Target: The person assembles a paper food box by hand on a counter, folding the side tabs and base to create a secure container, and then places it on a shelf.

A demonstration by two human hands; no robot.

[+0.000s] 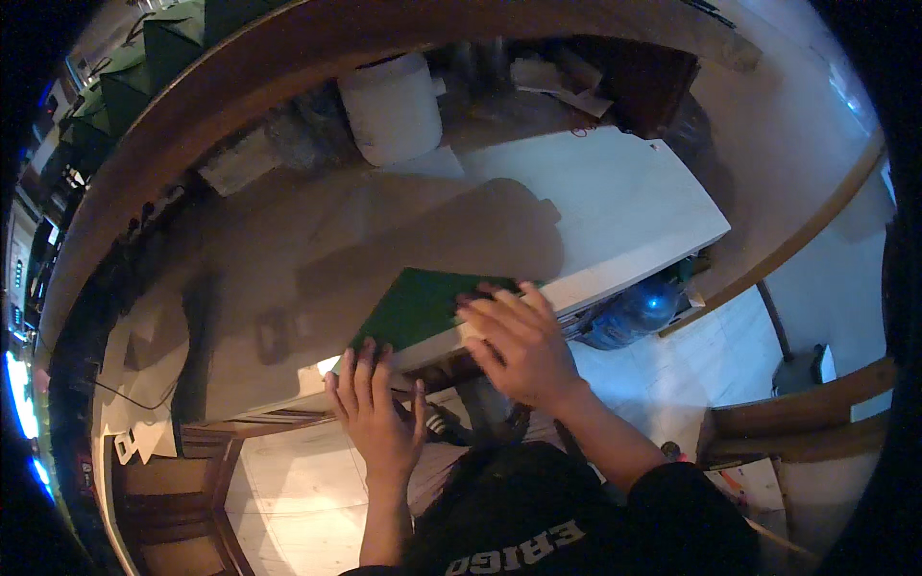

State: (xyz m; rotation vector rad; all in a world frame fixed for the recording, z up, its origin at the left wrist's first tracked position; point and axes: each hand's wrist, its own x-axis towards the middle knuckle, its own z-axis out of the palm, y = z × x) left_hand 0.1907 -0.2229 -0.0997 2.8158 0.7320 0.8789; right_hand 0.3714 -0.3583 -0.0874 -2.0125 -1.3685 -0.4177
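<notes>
1. While both hands worked at the near edge of the brown desktop (240, 245), a dark green, thin, roughly triangular sheet (413, 302) lay beneath their fingers, its peak pointing away from the person.
2. And the left hand (377, 413) was loosely spread, thumb well apart, fingertips on the sheet's lower-left corner; nothing looked pinched there.
3. Over at the other end, the right hand (526, 350) curved across the sheet's right side; whether it gripped or merely pressed, I could not tell.
4. Light stuff, by the look of it: probably flexible, easily creased, apt to slide. Paper or cloth, I could not say; the corners seemed the best hold, with flat fingers steadying the middle.
5. Now the containers: a white, rounded cylindrical tub (392, 115) stood at the desktop's far side, its contents hidden.
6. Below the desk edge sat a translucent blue, bulging plastic bottle (629, 315); its fill was unclear.
</notes>
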